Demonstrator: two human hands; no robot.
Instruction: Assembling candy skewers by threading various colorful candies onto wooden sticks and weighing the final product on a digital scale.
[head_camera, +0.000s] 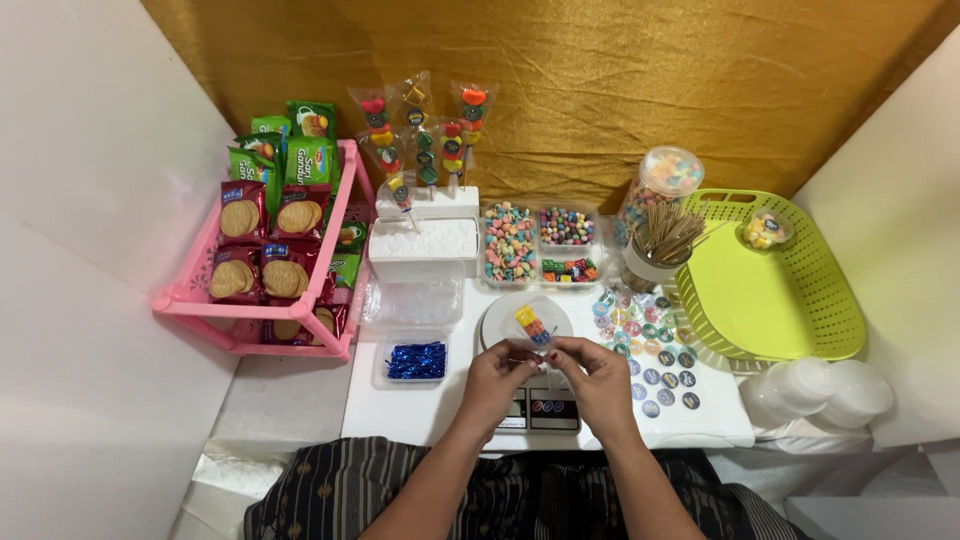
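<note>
Both hands meet over the scale (530, 395). Left hand (497, 382) and right hand (597, 378) each pinch the candy skewer (533, 327) (clear-wrapped), its long axis pointing up-left, away from the body.

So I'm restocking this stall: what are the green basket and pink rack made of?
Green basket: looks like moulded plastic, smooth with a slight sheen, with rows of small holes. Pink rack: probably plastic too, with uniform glossy pink bars.

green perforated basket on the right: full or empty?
Nearly empty. The green basket holds only one small clear cup of candy at its far corner; the rest of its floor shows bare.
</note>
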